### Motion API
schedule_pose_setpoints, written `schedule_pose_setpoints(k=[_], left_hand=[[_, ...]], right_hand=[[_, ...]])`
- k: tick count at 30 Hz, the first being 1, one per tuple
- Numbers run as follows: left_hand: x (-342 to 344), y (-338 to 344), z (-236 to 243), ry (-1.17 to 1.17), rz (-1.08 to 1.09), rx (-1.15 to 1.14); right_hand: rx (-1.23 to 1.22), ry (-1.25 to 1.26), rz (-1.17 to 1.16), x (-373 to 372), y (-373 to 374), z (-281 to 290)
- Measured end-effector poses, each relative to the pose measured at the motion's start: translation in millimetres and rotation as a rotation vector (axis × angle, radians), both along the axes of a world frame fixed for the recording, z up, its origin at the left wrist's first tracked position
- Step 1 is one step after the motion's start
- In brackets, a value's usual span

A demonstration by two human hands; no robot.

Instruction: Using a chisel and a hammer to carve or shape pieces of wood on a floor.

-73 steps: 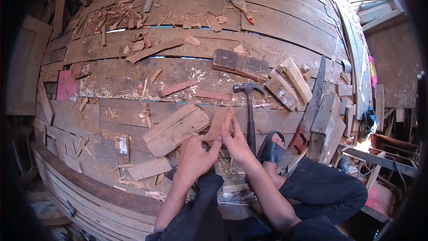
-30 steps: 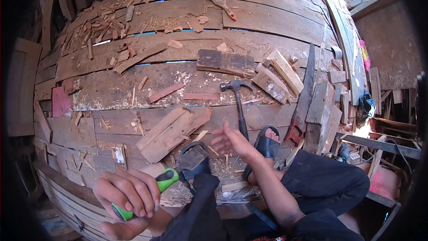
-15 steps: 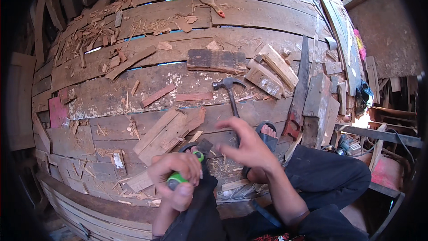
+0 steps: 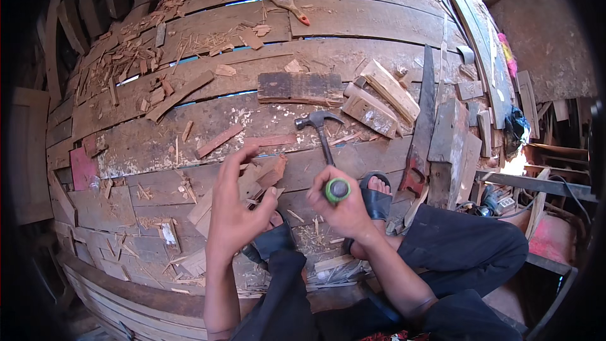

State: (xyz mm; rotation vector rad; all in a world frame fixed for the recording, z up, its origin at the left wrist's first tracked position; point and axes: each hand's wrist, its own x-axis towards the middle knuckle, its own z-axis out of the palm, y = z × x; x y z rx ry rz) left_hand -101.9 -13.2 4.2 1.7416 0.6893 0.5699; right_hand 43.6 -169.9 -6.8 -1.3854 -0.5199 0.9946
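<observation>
My right hand (image 4: 344,205) is closed round the green-and-grey handle of a chisel (image 4: 339,188), whose butt end faces up. The hand hides its blade. To the left, my left hand (image 4: 237,205) is raised with fingers apart and nothing in them. Beneath and beyond it lie pieces of split board (image 4: 268,173). A claw hammer (image 4: 317,123) rests on the plank floor just past my right hand, the lower part of its handle hidden behind that hand. My sandalled feet, the right one in a dark sandal (image 4: 377,203), are on either side of my right hand.
A handsaw (image 4: 424,120) with a red handle lies at the right beside timber blocks (image 4: 449,132). A dark board (image 4: 300,88) and wooden block pieces (image 4: 379,104) lie beyond the hammer. A paintbrush (image 4: 288,6) is farther off. Chips litter the gapped plank floor (image 4: 353,19).
The chisel has passed from my left hand to my right. My left hand has opened and moved up; my right hand, open before, has closed on the handle.
</observation>
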Motion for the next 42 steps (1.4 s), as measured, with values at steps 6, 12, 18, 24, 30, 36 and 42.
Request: schedule_pose_setpoints(k=[6,12,18,24,30,36,42], left_hand=[[6.1,-5.7,-34.0,0.487,-0.184,0.256],[16.5,-1.4,-41.5,0.502,-0.076,0.234],[32.1,-9.8,-39.4,0.803,-0.157,0.292],[29.1,-4.2,-47.2,0.772,-0.13,0.274],[27.2,-2.9,-49.2,0.757,-0.142,0.219],[27.3,-6.2,-55.1,0.658,-0.16,0.274],[27.6,-4.3,-44.2,0.593,-0.145,0.247]], right_hand=[[-0.069,-0.3,-0.083,7.4,-2.8,-35.9],[-0.002,-0.381,-0.198,8.0,1.8,-43.0],[0.194,-0.326,-0.364,23.8,24.0,-54.1],[0.587,-0.155,-0.516,56.5,56.5,4.4],[0.68,-0.187,-0.498,51.4,67.6,2.8],[0.489,-0.358,-0.556,27.3,85.5,-50.4],[0.708,-0.192,-0.505,88.9,72.7,48.1]])
